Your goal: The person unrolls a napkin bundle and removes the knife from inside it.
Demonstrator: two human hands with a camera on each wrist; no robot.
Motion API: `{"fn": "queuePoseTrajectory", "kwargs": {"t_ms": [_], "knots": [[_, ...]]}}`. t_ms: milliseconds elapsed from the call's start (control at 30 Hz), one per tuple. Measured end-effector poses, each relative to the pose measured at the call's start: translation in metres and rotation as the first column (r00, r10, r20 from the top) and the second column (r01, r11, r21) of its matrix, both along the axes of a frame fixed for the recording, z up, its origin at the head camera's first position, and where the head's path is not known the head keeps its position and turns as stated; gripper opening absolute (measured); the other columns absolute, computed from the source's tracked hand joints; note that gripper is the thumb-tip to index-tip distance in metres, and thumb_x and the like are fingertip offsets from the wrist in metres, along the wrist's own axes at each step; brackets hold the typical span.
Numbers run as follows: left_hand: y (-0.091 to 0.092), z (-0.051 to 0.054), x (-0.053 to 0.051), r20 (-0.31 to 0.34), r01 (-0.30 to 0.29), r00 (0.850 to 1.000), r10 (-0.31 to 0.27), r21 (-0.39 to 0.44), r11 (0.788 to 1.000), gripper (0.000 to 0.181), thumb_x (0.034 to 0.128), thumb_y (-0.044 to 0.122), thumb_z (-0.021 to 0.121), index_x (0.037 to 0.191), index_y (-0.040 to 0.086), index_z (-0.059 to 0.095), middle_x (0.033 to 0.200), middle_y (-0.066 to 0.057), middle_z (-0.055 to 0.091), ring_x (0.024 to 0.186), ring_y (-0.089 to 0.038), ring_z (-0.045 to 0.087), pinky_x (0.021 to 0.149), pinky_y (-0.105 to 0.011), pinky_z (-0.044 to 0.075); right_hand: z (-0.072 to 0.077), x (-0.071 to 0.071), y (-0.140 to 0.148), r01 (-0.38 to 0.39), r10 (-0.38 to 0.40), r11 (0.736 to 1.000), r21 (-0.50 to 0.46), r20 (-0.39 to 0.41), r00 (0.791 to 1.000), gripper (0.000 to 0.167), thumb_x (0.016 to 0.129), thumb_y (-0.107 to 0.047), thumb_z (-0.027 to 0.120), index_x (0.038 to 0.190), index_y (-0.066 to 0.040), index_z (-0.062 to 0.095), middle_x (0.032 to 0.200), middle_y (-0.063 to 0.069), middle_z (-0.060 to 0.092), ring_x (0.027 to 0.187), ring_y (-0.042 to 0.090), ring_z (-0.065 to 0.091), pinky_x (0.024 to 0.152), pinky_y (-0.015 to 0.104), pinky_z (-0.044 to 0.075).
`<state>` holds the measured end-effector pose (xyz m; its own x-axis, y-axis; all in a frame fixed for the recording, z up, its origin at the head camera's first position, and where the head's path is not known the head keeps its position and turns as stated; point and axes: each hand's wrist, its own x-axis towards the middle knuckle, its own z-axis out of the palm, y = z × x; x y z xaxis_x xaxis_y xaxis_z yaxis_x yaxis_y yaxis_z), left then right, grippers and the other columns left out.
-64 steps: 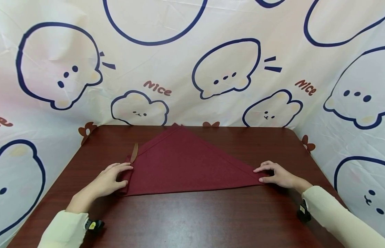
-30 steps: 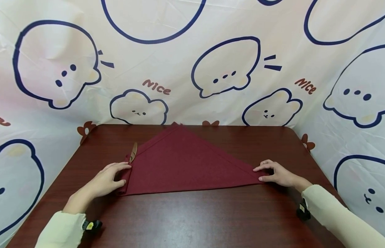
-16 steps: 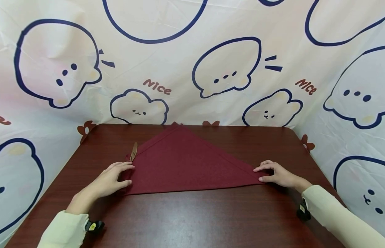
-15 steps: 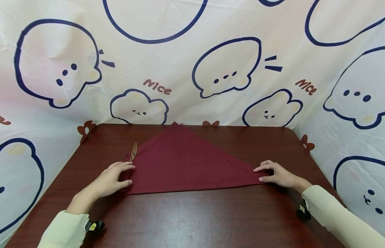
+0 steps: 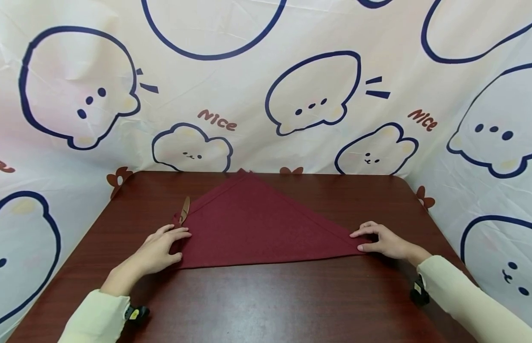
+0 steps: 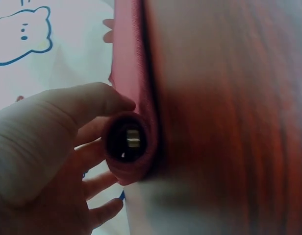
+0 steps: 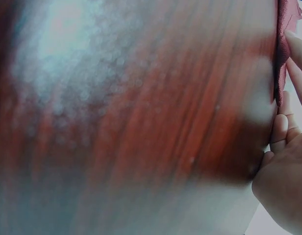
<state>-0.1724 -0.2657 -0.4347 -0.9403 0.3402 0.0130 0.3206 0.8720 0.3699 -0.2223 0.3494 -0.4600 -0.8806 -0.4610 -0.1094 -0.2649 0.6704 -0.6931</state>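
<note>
A dark red cloth napkin [image 5: 257, 224], folded to a triangle, lies on the table with its point at the back. Its left end is wrapped into a tube, which my left hand [image 5: 160, 250] grips from the left, thumb at the near end and fingers farther back. Out of the tube's far end sticks the gold-coloured blade of what looks like a table knife [image 5: 185, 208]. In the left wrist view, gold ends [image 6: 133, 138] show inside the roll [image 6: 129, 174]. My right hand [image 5: 383, 242] presses the napkin's right corner down with thumb and fingertips.
The dark brown wooden table [image 5: 266, 305] reaches back to a pale curtain [image 5: 248, 95] printed with cartoon animals. The curtain also hangs along both sides. Each forearm wears a pale sleeve and a black wrist device [image 5: 137, 314].
My left hand has shifted slightly to the right along with the rolled end, its fingers changing position over the roll. The right hand stays on its corner.
</note>
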Motion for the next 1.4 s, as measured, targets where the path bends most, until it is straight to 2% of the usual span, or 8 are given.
{"fn": "queuePoseTrajectory", "kwargs": {"t_ms": [133, 367, 567, 733, 933, 1167, 1267, 1400], "knots": [[-0.003, -0.003, -0.001, -0.030, -0.003, 1.000, 0.003, -0.021, 1.000, 0.050, 0.0805, 0.009, 0.073, 0.130, 0.006, 0.067, 0.143, -0.020, 0.058, 0.138, -0.052, 0.038, 0.102, -0.075, 0.033, 0.001, -0.001, -0.001, -0.003, 0.003, 1.000, 0.005, 0.001, 1.000, 0.033, 0.090, -0.024, 0.076, 0.123, -0.016, 0.074, 0.130, 0.014, 0.055, 0.119, 0.020, 0.043, 0.101, 0.058, 0.040], [-0.007, -0.005, -0.002, -0.038, -0.010, 0.999, 0.009, -0.020, 1.000, 0.049, 0.0796, 0.008, 0.071, 0.128, 0.006, 0.068, 0.143, -0.019, 0.058, 0.138, -0.051, 0.037, 0.102, -0.074, 0.033, 0.002, 0.000, -0.001, 0.001, -0.001, 1.000, 0.006, 0.007, 1.000, 0.033, 0.090, -0.024, 0.076, 0.123, -0.016, 0.074, 0.129, 0.013, 0.055, 0.116, 0.012, 0.043, 0.102, 0.058, 0.039], [-0.012, -0.003, -0.001, -0.035, -0.014, 0.999, 0.014, -0.014, 1.000, 0.049, 0.0796, 0.008, 0.070, 0.129, 0.006, 0.068, 0.144, -0.019, 0.057, 0.138, -0.052, 0.037, 0.101, -0.075, 0.033, 0.002, -0.001, -0.002, 0.002, -0.002, 1.000, 0.011, 0.018, 1.000, 0.033, 0.091, -0.023, 0.076, 0.123, -0.015, 0.074, 0.130, 0.015, 0.054, 0.121, 0.027, 0.042, 0.101, 0.058, 0.039], [-0.016, -0.001, -0.001, -0.020, -0.024, 1.000, 0.024, -0.005, 1.000, 0.050, 0.0803, 0.008, 0.069, 0.130, 0.005, 0.067, 0.146, -0.020, 0.055, 0.139, -0.053, 0.034, 0.101, -0.077, 0.032, 0.003, -0.001, -0.001, -0.002, 0.001, 1.000, 0.010, 0.016, 1.000, 0.033, 0.091, -0.023, 0.076, 0.123, -0.015, 0.074, 0.130, 0.015, 0.054, 0.120, 0.026, 0.043, 0.101, 0.058, 0.039], [-0.023, 0.000, 0.001, -0.012, -0.021, 1.000, 0.021, 0.030, 0.999, 0.050, 0.0813, 0.007, 0.069, 0.131, 0.009, 0.066, 0.147, -0.022, 0.053, 0.137, -0.055, 0.035, 0.099, -0.079, 0.032, 0.002, 0.000, -0.001, -0.002, 0.002, 1.000, 0.003, 0.018, 1.000, 0.034, 0.091, -0.023, 0.075, 0.123, -0.014, 0.073, 0.131, 0.017, 0.053, 0.122, 0.030, 0.042, 0.102, 0.060, 0.039], [-0.033, 0.000, 0.002, -0.004, -0.009, 1.000, 0.010, 0.093, 0.996, 0.050, 0.0823, 0.006, 0.067, 0.132, 0.011, 0.066, 0.148, -0.023, 0.051, 0.137, -0.052, 0.035, 0.102, -0.075, 0.035, 0.001, -0.001, -0.001, 0.005, -0.005, 1.000, -0.001, 0.020, 1.000, 0.033, 0.091, -0.022, 0.075, 0.123, -0.014, 0.073, 0.131, 0.017, 0.053, 0.124, 0.033, 0.041, 0.102, 0.061, 0.039], [-0.038, -0.001, 0.002, 0.004, -0.005, 1.000, 0.005, 0.125, 0.992, 0.049, 0.0830, 0.005, 0.065, 0.132, 0.011, 0.066, 0.149, -0.024, 0.050, 0.138, -0.051, 0.034, 0.101, -0.073, 0.036, 0.001, -0.001, -0.001, 0.006, -0.006, 1.000, -0.001, 0.014, 1.000, 0.033, 0.091, -0.022, 0.075, 0.123, -0.015, 0.074, 0.131, 0.016, 0.053, 0.123, 0.031, 0.042, 0.102, 0.061, 0.039], [-0.043, -0.003, 0.002, 0.025, -0.002, 1.000, -0.002, 0.166, 0.986, 0.047, 0.0845, 0.004, 0.063, 0.132, 0.009, 0.065, 0.149, -0.026, 0.048, 0.138, -0.052, 0.033, 0.101, -0.073, 0.035, 0.000, -0.001, -0.001, 0.009, -0.009, 1.000, 0.000, 0.004, 1.000, 0.032, 0.091, -0.023, 0.075, 0.122, -0.016, 0.074, 0.130, 0.015, 0.054, 0.119, 0.021, 0.042, 0.102, 0.059, 0.039]]}}
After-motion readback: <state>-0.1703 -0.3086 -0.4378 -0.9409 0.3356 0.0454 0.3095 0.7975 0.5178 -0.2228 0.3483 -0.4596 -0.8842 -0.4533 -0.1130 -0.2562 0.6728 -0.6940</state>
